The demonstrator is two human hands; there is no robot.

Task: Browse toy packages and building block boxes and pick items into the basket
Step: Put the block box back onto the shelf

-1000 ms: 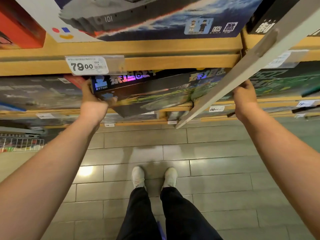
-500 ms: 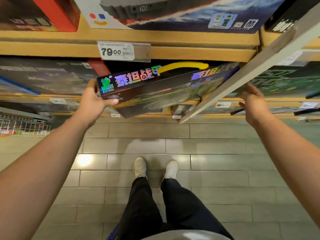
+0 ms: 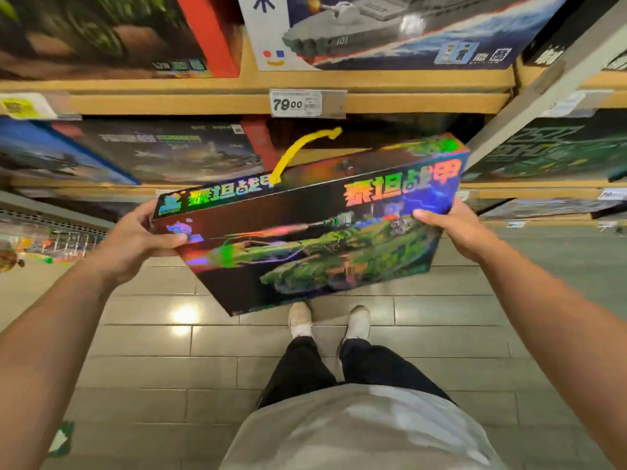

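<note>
1. Wooden store shelving (image 3: 373, 105) fills the background over a grey tiled floor (image 3: 210, 371); price tag (image 3: 297, 103) reads 79.00.
2. Change since a second ago: I now have the tank block box (image 3: 312, 239) fully out of the lower shelf slot, clear of the shelf edge and tilted face-up in front of me. Before, it was only partly drawn out, and my right hand was off it half a second ago.
3. Fingers: left hand (image 3: 135, 242) grips the left end, thumb pressed on the front face, fingers curled beneath. Right hand (image 3: 451, 228) pinches the right end, thumb on top (fingers under the box, hidden).
4. Judgement: browsing step, box held for inspection; pick not yet done.
5. Containers: wire basket (image 3: 73, 240) far left by the floor, blurred, contents cannot be told. Warship box (image 3: 390, 32) stands on the upper shelf.
</note>
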